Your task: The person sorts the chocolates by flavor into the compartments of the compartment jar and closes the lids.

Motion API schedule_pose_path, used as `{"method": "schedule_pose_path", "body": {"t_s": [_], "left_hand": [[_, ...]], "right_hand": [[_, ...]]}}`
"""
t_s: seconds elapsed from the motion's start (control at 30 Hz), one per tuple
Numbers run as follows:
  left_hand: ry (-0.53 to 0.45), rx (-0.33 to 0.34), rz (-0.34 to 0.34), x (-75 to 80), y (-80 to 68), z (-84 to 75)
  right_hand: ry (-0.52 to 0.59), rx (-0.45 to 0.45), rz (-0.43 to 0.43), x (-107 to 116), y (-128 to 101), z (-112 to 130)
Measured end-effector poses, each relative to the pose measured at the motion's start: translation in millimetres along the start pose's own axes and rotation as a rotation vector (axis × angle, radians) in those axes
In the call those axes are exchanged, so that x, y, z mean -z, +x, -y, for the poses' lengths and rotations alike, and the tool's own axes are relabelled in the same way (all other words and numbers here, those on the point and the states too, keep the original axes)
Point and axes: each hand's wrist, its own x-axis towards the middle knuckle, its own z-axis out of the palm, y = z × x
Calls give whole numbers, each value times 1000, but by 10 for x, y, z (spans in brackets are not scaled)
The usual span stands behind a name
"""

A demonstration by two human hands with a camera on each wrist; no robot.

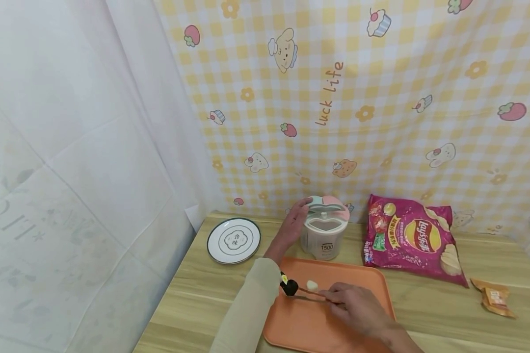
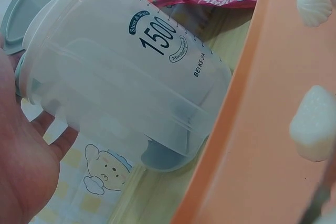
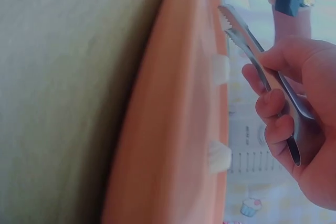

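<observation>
A clear plastic container (image 1: 324, 235) marked 1500, with a pink and mint lid (image 1: 329, 205), stands behind an orange tray (image 1: 362, 282). My left hand (image 1: 298, 213) holds the container's left side at the lid; in the left wrist view the palm (image 2: 26, 166) lies against the container (image 2: 131, 87). My right hand (image 1: 340, 299) grips metal tongs (image 1: 311, 293) over the tray, their tips close to a white piece (image 1: 312, 285). In the right wrist view the tongs (image 3: 252, 45) stand just off two white pieces (image 3: 221, 69) on the tray (image 3: 178, 119).
A purple chips bag (image 1: 408, 240) lies right of the container. A white plate (image 1: 234, 240) with a dark rim sits at the table's back left. A small orange packet (image 1: 494, 296) lies at the right. A patterned curtain hangs behind the wooden table (image 1: 194, 294).
</observation>
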Motion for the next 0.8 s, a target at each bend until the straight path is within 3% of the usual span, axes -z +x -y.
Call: {"method": "schedule_pose_path", "body": {"t_s": [0.2,0.53,0.8], "left_hand": [[-14,15,39,9,5,-16],[-12,-28,19,20,-21,-34],[-9,-39,28,19,-26,-21]], "right_hand": [[-16,77,-128,127,-82,-51],[-35,-2,-173,524,-145,-63],[-55,34,-326,789,-68,-66]]}}
